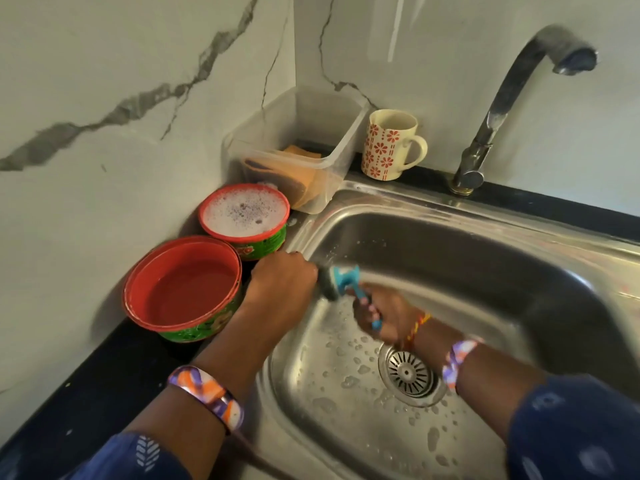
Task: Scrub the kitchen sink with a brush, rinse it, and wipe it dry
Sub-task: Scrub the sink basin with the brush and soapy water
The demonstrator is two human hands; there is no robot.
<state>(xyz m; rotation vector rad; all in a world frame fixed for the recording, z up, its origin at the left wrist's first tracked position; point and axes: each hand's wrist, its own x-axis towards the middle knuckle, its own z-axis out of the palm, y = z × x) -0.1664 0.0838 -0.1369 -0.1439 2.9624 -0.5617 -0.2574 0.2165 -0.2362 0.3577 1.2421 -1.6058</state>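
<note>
The steel kitchen sink [485, 220] fills the right half of the head view, and its floor is wet with droplets and suds around the drain [410, 374]. My right hand [384, 317] reaches into the basin and grips the blue handle of a brush [341, 278]. The brush's dark bristle head presses against the sink's left inner wall, blurred by motion. My left hand [280, 285] sits on the sink's left rim with its fingers curled over the edge, right beside the brush head. No water comes from the faucet [498, 109].
Two red bowls stand on the black counter [86, 403] left of the sink, one foamy [244, 211] and one holding water [183, 285]. Behind them is a clear plastic tub [311, 133] with sponges. A flowered mug [389, 145] stands by the tiled wall.
</note>
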